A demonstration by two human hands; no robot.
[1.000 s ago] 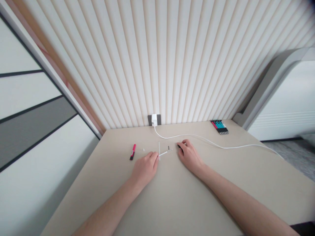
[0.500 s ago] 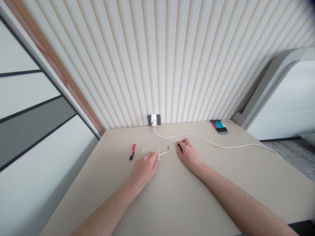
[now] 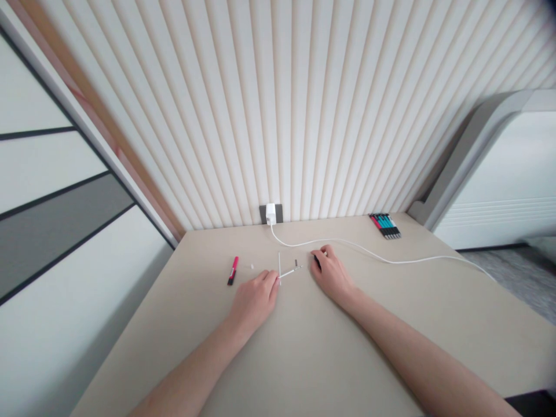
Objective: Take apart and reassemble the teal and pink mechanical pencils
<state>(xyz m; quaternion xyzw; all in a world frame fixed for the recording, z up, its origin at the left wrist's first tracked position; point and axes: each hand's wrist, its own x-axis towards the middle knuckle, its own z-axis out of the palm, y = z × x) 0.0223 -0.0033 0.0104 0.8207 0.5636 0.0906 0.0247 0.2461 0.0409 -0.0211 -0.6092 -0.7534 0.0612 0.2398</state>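
Observation:
My left hand (image 3: pixel 254 298) rests on the beige table (image 3: pixel 304 347), fingers curled, its fingertips touching the near end of a thin white tube (image 3: pixel 286 272). A second thin white stick (image 3: pixel 279 263) crosses it, and a small dark metal piece (image 3: pixel 296 263) lies at its far end. My right hand (image 3: pixel 330 271) lies a little to the right, fingers closed over a small black piece (image 3: pixel 316 260) that is mostly hidden. A red and black pen (image 3: pixel 233 270) lies left of my left hand.
A white charger (image 3: pixel 271 213) sits in a wall socket at the table's back edge; its white cable (image 3: pixel 391 259) runs right across the table. A row of several pens (image 3: pixel 385 225) lies at the back right. A ribbed wall stands behind, panels at left.
Both hands stay where they were on the table; only the camera view has shifted slightly.

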